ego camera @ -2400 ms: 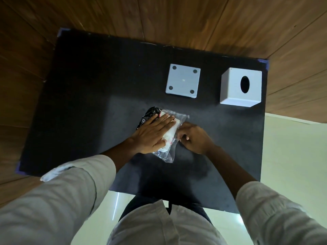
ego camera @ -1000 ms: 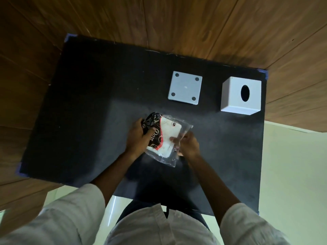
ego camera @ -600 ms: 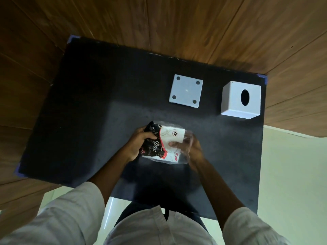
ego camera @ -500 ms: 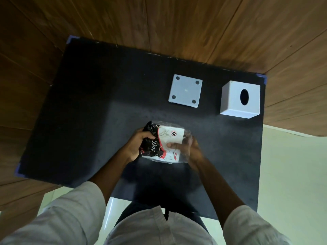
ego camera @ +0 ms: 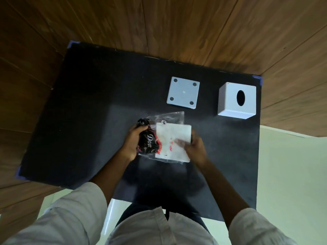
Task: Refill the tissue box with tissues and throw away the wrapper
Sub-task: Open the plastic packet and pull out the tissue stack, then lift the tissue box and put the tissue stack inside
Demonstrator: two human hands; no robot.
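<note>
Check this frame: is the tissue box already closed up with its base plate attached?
No, the base plate lies flat on the black mat, apart from and left of the tissue box.

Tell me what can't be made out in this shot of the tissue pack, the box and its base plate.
All in the head view:
- Tissue box: its inside shows only as a dark oval opening, so contents are unknown.
- Base plate: the face lying on the black mat is hidden.
- Wrapper: its left end is covered by the left hand; small print is unreadable.
- Tissue stack: partly covered by the right hand.
</note>
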